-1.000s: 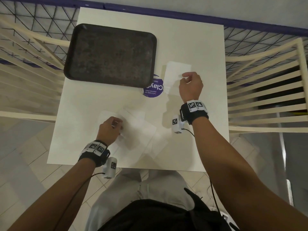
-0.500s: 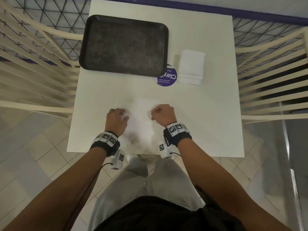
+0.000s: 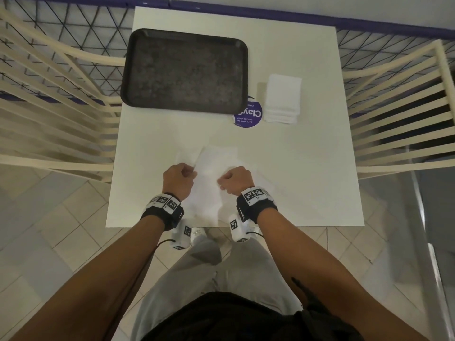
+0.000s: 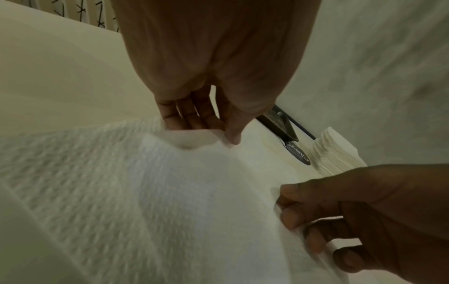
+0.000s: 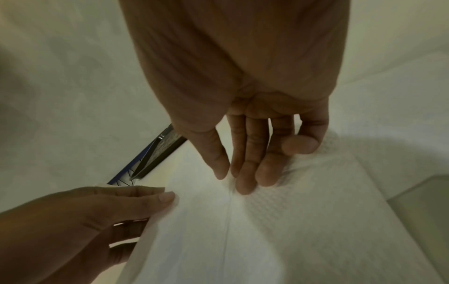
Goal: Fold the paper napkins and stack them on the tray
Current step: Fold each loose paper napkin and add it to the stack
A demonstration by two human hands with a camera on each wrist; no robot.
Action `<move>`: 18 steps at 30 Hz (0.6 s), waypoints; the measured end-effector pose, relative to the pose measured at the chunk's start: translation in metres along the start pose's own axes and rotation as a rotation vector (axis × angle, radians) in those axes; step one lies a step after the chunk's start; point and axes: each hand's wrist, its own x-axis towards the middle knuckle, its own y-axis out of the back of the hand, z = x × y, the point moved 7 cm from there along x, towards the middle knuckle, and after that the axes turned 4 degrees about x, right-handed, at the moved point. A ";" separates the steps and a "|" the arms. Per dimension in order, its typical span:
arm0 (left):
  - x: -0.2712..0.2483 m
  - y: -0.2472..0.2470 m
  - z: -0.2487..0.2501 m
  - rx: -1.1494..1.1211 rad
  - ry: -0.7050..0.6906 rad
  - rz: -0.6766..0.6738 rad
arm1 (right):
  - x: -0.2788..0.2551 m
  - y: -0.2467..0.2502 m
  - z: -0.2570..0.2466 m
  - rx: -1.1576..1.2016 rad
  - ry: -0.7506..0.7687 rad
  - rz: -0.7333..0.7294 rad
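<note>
A white embossed paper napkin [image 3: 211,168] lies unfolded near the table's front edge, its near part lifted between my hands. My left hand [image 3: 192,172] pinches its left edge between thumb and fingers [image 4: 230,134]. My right hand [image 3: 221,183] pinches the napkin's right side; in the right wrist view the thumb and fingers [image 5: 245,182] close on a crease in the napkin [image 5: 267,230]. The dark tray [image 3: 184,72] sits bare at the back left. A stack of white napkins [image 3: 283,98] stands to the right of it.
A round purple sticker [image 3: 248,116] lies on the white table [image 3: 307,168] between tray and stack. Cream slatted chair backs [image 3: 398,114] flank the table on both sides. A dark mesh railing [image 3: 73,33] runs behind. My legs are below the front edge.
My right hand came back from the napkin stack to the napkin in front of me. Both hands now pinch that napkin, and its near part has lifted off the table.
</note>
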 end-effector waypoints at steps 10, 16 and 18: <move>0.004 0.021 0.018 -0.254 -0.057 0.037 | -0.005 0.014 -0.016 0.324 0.022 -0.061; 0.006 0.024 0.024 -0.413 -0.019 0.024 | 0.002 0.029 -0.034 0.428 0.162 -0.020; 0.007 0.025 0.025 -0.456 -0.003 -0.004 | 0.002 0.038 -0.039 0.421 0.206 0.007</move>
